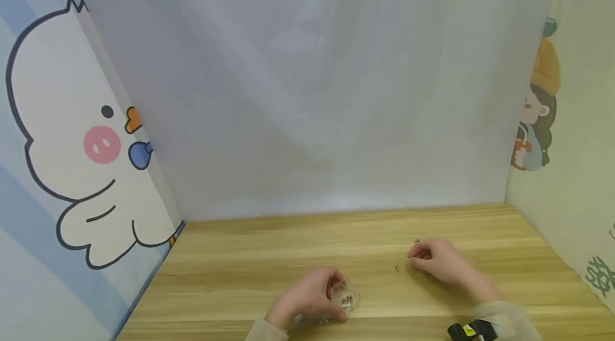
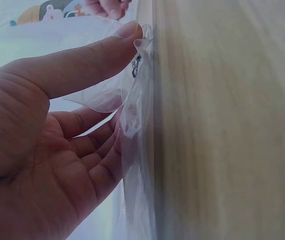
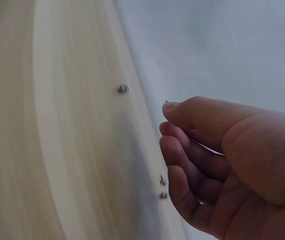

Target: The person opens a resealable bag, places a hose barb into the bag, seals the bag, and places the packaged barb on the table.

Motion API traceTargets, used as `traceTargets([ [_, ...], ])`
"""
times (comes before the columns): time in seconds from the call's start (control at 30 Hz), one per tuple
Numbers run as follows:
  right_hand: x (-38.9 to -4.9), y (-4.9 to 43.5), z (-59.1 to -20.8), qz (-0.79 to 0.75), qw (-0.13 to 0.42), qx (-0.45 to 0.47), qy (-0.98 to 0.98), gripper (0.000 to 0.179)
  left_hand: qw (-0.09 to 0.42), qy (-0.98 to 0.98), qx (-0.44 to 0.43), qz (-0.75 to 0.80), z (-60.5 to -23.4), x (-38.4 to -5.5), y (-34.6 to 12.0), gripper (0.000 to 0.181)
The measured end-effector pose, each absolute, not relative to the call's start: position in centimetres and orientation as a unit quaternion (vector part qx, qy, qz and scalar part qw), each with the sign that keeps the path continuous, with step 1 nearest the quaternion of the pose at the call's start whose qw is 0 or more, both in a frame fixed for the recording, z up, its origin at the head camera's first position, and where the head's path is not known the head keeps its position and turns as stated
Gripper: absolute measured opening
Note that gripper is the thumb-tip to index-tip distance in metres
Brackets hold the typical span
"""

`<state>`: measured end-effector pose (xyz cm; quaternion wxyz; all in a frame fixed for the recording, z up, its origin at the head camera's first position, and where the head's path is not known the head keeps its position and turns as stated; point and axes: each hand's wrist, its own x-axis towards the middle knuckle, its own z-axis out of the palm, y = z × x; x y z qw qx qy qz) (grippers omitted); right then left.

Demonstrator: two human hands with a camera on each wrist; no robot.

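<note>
A clear plastic bag (image 1: 354,290) lies low on the table, and my left hand (image 1: 314,295) grips it with thumb and fingers around its mouth. Several small shiny metal pieces (image 1: 347,301) show inside the bag. Seen from the left wrist, the thumb presses the film (image 2: 137,125) near the table edge. Farther right, my right hand (image 1: 439,262) is raised over the wood and pinches a tiny metal piece (image 3: 166,102) between thumb and forefinger; the fingertips hide most of it. Its other fingers are curled in.
One loose metal piece (image 1: 397,268) lies left of the right hand, and another (image 1: 417,240) sits just behind it. The wooden table (image 1: 230,266) meets a pale curtain (image 1: 312,117) at the back. Printed cartoon panels stand at both sides.
</note>
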<state>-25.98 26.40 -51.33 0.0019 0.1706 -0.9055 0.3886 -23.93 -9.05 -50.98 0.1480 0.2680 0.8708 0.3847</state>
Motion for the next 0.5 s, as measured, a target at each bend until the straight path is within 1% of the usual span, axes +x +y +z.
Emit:
traceTargets([
  [0.2,-25.0,21.2,-51.1,0.426,-0.024,0.248,-0.87,0.007,0.147,0.872,0.272,0.38,-51.1,-23.9,-9.1,0.057],
  [0.33,-24.3,18.2,-50.9,0.434,-0.049,0.268,-0.858,0.008,0.154,0.87,0.267,0.384,-51.0,-23.9,-9.0,0.057],
  [0.37,-24.2,17.6,-50.8,0.435,-0.054,0.272,-0.856,0.006,0.156,0.87,0.264,0.386,-50.9,-23.8,-9.0,0.057],
  [0.43,-24.0,16.5,-50.8,0.44,-0.058,0.281,-0.851,0.002,0.16,0.869,0.26,0.389,-50.8,-23.8,-9.1,0.057],
  [0.5,-23.8,15.6,-50.8,0.447,-0.06,0.29,-0.844,0.003,0.162,0.869,0.259,0.389,-50.7,-23.8,-9.1,0.056],
])
